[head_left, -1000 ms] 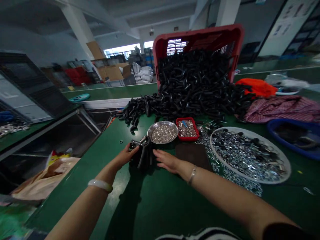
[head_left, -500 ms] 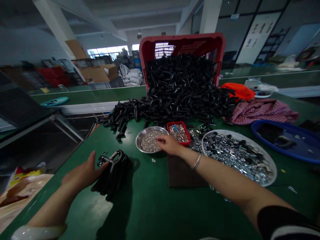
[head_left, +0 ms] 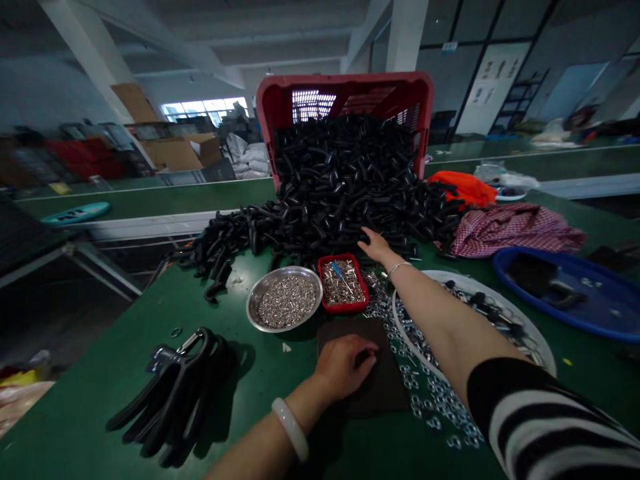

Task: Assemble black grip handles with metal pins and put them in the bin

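Note:
My right hand (head_left: 375,245) reaches over the white tray, its fingertips at the near edge of a large heap of black curved handles (head_left: 345,180). My left hand (head_left: 345,365) rests palm down on a dark brown pad (head_left: 360,367), with fingers curled and anything under them hidden. To its left lies a stack of black handles with metal snap hooks (head_left: 175,393). Beyond the pad stand a steel bowl of small silver parts (head_left: 286,301) and a small red tray of metal pins (head_left: 343,284). Loose washers (head_left: 430,407) lie spilled beside the pad.
A red crate (head_left: 345,100) lies tipped behind the heap. A white round tray of washers (head_left: 475,283) sits right, partly under my right arm. Further right are a blue basin (head_left: 545,300), checked cloth (head_left: 515,232) and orange cloth (head_left: 463,189) on the green belt (head_left: 100,347).
My right hand has moved forward from the red tray to the heap's edge. My left hand has moved from beside the hooked stack onto the pad. The view has turned slightly.

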The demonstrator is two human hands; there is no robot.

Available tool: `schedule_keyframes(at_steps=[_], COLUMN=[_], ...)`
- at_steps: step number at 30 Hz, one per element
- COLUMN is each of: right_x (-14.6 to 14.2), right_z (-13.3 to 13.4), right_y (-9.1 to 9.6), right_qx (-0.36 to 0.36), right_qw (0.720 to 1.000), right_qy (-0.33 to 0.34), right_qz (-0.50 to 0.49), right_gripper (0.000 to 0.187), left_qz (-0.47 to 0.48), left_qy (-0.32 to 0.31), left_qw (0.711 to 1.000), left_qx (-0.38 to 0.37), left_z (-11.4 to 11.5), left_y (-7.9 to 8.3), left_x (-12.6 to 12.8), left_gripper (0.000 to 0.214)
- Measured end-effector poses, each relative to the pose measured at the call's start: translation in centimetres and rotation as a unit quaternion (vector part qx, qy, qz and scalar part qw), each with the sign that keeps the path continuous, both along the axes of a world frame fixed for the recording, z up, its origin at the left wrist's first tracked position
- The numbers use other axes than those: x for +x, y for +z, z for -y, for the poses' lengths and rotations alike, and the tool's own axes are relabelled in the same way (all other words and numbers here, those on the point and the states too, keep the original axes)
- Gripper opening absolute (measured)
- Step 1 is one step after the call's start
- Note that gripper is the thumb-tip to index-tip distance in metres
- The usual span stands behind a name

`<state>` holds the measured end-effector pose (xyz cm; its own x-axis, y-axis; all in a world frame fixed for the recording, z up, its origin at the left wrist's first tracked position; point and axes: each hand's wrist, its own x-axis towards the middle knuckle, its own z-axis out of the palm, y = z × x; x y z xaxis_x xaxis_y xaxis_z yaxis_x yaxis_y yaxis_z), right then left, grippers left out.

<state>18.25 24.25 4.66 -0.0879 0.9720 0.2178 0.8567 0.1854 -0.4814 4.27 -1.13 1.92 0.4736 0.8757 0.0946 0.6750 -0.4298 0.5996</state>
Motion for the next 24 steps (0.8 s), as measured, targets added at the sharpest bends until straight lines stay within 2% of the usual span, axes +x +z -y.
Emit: schedule_keyframes(at_steps=[2,4,7,11,13,16,20,24], right_x=[-0.7,-1.1,-0.7,2.5,4.6,6.4,5.1,2.8], right_z=[0.0,0.7,2.6,4.6,5.0,5.1,5.3,5.1], right_y=[-0.4,-0.9,-1.3,-1.4,-1.4,-1.6,-2.2,-1.2], right_qx=[0.013,0.030,0.053,0.019,-0.022,-0.064,-0.073,-0.061], right_qw=[1.000,0.999,0.998,0.998,0.996,0.991,0.992,0.995], right_qy=[-0.002,-0.014,-0.007,0.055,0.083,0.105,0.098,0.078], right_qz=[0.008,0.013,0.015,0.029,0.039,0.044,0.043,0.026], right_gripper=[0.035,0.024,0.022,0.014,0.009,0.012,0.027,0.026], left_qz=[0.019,0.023,0.024,0.031,0.034,0.038,0.040,0.061], left_qy=[0.022,0.019,0.012,0.009,0.008,0.009,0.014,0.017], left_qw=[0.999,0.999,0.999,0.999,0.999,0.999,0.999,0.998], left_qx=[0.020,0.031,0.033,0.030,0.027,0.023,0.022,-0.001], left_z=[-0.1,0.0,0.2,0.1,0.1,0.0,0.1,0.1], left_y=[-0.7,-1.0,-1.3,-1.3,-1.3,-1.2,-1.1,-1.3], left_x=[0.0,-0.2,-0.3,-0.2,-0.2,-0.2,0.0,-0.3], left_gripper=[0.025,0.024,0.023,0.024,0.025,0.025,0.024,0.023])
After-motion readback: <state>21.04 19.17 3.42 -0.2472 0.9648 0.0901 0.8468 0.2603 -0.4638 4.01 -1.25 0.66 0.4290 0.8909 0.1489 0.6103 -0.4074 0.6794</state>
